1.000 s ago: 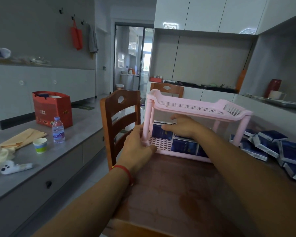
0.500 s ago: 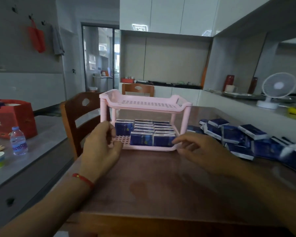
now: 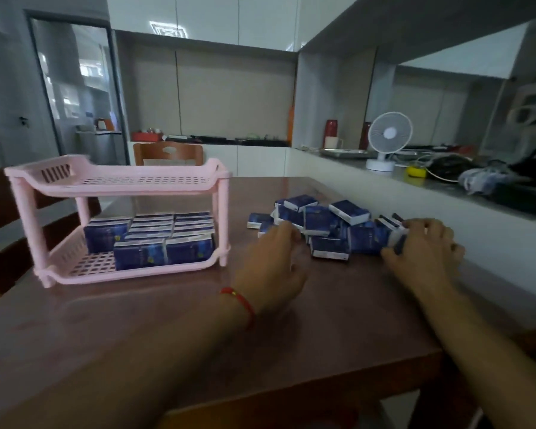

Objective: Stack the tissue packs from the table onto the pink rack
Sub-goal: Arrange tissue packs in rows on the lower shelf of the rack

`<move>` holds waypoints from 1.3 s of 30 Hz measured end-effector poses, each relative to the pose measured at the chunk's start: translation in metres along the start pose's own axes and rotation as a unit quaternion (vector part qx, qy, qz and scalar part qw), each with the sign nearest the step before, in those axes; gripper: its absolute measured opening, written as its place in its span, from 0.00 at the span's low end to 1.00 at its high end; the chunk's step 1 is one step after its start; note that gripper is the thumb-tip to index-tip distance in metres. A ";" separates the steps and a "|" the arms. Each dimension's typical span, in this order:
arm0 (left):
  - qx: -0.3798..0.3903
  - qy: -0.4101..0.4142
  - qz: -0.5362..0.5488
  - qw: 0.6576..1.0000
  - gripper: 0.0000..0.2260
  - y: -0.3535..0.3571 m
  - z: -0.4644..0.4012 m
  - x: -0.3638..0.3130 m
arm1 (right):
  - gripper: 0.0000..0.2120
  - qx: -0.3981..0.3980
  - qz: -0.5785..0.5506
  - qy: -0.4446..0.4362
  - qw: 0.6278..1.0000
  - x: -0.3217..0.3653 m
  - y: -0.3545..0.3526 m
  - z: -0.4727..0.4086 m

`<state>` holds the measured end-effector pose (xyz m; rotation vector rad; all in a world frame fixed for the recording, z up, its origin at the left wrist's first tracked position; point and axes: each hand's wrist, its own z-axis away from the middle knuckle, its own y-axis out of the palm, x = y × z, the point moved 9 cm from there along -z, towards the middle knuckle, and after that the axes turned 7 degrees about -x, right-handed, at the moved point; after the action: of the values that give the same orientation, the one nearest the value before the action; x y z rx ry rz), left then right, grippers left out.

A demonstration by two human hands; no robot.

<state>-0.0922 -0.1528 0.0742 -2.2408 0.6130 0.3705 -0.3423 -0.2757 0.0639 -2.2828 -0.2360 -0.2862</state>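
The pink rack (image 3: 121, 189) stands on the left of the brown table (image 3: 167, 323). Its top shelf is bare, and its bottom shelf holds several dark blue tissue packs (image 3: 164, 239) in rows. A loose pile of tissue packs (image 3: 319, 221) lies on the table to the right of the rack. My left hand (image 3: 273, 261), with a red string at the wrist, reaches the pile's near left edge, fingers spread and holding nothing. My right hand (image 3: 427, 246) is at the pile's right end, fingers and thumb curled around a pack (image 3: 392, 232).
A wooden chair (image 3: 0, 230) stands behind the rack on the left, and another chair (image 3: 167, 153) at the table's far side. A raised white ledge runs along the right of the table, with a small white fan (image 3: 389, 137), a yellow object (image 3: 415, 171) and cables on it.
Both hands have left the rack and moved right to the loose pile. My view has turned right, so the rack now sits at the left. My right hand has closed on a pack.
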 end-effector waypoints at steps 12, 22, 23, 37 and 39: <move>0.027 0.001 0.018 0.999 0.15 0.042 -0.014 0.003 | 0.27 -0.010 -0.124 0.054 0.991 -0.042 0.021 -0.013; 0.094 -0.156 0.346 0.920 0.23 0.051 -0.006 0.004 | 0.35 0.229 -0.440 -0.183 0.849 0.084 -0.006 0.053; 0.091 -0.157 0.355 0.917 0.21 0.051 -0.005 0.004 | 0.35 0.247 -0.446 -0.180 0.841 0.087 -0.005 0.057; 0.042 -0.196 0.327 0.923 0.14 0.053 -0.004 0.024 | 0.24 0.101 0.004 0.204 0.974 -0.062 0.019 0.011; 0.035 -0.196 0.323 0.925 0.13 0.052 -0.004 0.026 | 0.24 0.086 -0.001 0.213 0.973 -0.062 0.017 0.012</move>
<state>-0.0978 -0.1951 0.0338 -1.7660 1.1111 1.0757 -0.3960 -0.2830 0.0269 -1.9929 -0.0374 -0.7167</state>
